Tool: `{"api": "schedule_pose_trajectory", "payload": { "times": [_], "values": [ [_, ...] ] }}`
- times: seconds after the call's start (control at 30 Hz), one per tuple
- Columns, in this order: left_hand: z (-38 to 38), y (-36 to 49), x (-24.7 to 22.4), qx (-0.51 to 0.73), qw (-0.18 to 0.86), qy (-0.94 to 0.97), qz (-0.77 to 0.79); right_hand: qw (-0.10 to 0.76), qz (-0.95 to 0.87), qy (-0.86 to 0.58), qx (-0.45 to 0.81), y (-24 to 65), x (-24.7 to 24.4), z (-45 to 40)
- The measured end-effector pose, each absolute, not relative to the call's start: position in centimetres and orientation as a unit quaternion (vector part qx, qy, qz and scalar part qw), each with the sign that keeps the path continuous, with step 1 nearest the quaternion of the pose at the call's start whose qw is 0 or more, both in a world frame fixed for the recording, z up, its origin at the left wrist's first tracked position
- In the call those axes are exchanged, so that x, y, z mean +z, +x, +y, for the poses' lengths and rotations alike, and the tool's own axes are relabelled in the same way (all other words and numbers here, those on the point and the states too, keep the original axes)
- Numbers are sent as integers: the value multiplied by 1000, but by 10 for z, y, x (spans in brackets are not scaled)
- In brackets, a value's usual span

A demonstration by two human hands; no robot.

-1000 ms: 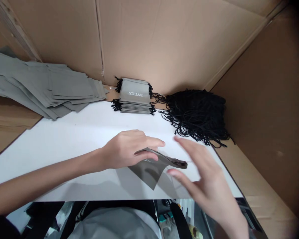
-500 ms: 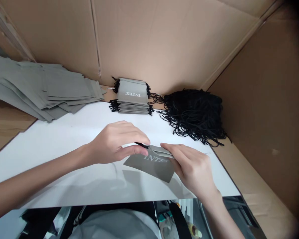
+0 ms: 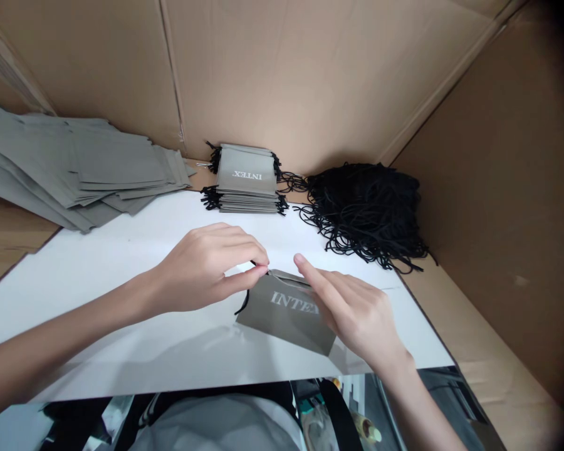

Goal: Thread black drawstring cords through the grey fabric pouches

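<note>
A grey pouch (image 3: 286,313) with white INTEX lettering is held above the white tabletop (image 3: 178,351), its opening edge facing up. My left hand (image 3: 220,266) pinches the pouch's upper left corner between thumb and fingertips, where a black cord (image 3: 242,305) shows and hangs down in a short curve. On the right side, my right hand (image 3: 352,307) grips the pouch and covers the end of the lettering. Its index finger points up, clear of the edge, while its thumb is mostly hidden.
Loose grey pouches (image 3: 108,163) lie overlapped at the left back. Finished-looking INTEX pouches with black cord ends (image 3: 247,172) are stacked at the back centre. A heap of black cords (image 3: 364,207) sits at the right back. Cardboard walls (image 3: 282,75) enclose the table.
My left hand has moved slightly left, its thumb and fingers closing together at the corner. My right index finger has lifted off the edge. More of the lettering and a hanging cord now show.
</note>
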State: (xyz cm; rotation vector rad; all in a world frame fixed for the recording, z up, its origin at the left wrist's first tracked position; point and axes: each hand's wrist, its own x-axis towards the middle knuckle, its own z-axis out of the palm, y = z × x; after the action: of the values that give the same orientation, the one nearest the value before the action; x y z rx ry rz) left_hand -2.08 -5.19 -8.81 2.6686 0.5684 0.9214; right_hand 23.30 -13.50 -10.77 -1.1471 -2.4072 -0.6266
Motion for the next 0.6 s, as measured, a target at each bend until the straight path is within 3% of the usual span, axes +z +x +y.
{"api": "schedule_pose_trajectory", "payload": {
  "times": [0.13, 0.33, 0.6],
  "values": [
    [-45, -26, -83, 297, 180, 911, 223, 204, -896, -346, -191, 239, -104, -137],
    [-38, -27, -82, 310, 226, 905, 181, 242, -875, -415, -51, 250, -105, -141],
    [-36, -28, -81, 338, 252, 887, 189, 209, -891, -382, -127, 246, -98, -144]
  ]
}}
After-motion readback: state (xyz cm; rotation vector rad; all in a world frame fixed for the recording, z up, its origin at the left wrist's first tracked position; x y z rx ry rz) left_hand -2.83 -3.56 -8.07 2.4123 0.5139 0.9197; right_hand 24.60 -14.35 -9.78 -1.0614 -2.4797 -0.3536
